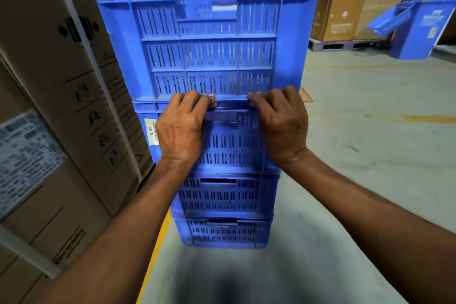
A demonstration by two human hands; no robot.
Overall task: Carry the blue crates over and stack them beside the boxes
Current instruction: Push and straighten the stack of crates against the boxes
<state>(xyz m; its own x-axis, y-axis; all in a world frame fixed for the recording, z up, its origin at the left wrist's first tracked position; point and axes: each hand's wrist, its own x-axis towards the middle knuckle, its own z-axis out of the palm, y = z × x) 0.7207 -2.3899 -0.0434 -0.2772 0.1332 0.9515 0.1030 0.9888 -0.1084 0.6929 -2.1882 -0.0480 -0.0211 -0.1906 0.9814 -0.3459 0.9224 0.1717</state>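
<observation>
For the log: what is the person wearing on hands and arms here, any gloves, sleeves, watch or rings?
Nothing worn shows. The left hand and the right hand are bare, with no gloves and no rings in view. Neither wrist carries a watch or band. The left forearm and the right forearm are uncovered down to the picture's edge, so no sleeve shows.

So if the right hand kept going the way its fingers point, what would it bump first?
The top blue crate. The right hand curls its fingers onto that crate's bottom edge, where it sits on the next crate down, so there's probably no gap to cross.
</observation>
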